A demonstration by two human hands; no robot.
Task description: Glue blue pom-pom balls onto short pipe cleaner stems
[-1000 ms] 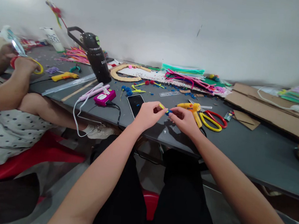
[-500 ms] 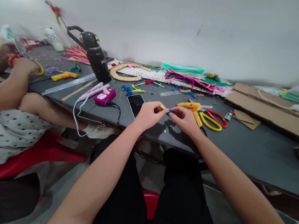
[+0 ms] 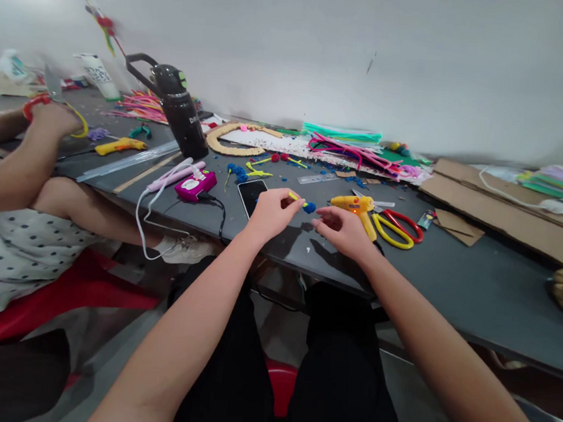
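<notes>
Between thumb and fingers, my left hand [image 3: 275, 212] pinches a yellow pipe-cleaner stem with a blue fuzzy tip [image 3: 309, 207]. The blue end points right, above the grey table [image 3: 459, 283]. Just to its right is my right hand [image 3: 342, 231], fingers apart and nothing in them. Behind that hand lies a yellow glue gun [image 3: 355, 204], with red-and-yellow-handled scissors [image 3: 400, 229] beside it. A phone [image 3: 247, 195] lies partly hidden behind my left hand. Blue fuzzy pieces [image 3: 238, 171] and small red flowers on yellow-green stems [image 3: 281, 158] rest farther back.
A black bottle [image 3: 185, 120] stands left of a beige C-shaped piece [image 3: 218, 138]. A magenta box [image 3: 195, 185] with cables sits near the front edge. Pink pipe cleaners [image 3: 352, 153] and cardboard [image 3: 503, 204] lie at the back. At left, another person's hand [image 3: 57, 119] holds scissors.
My right hand has let go of the blue tip and drawn back to the right, opening. My left hand keeps the stem and has shifted slightly left. The other person's scissors have moved.
</notes>
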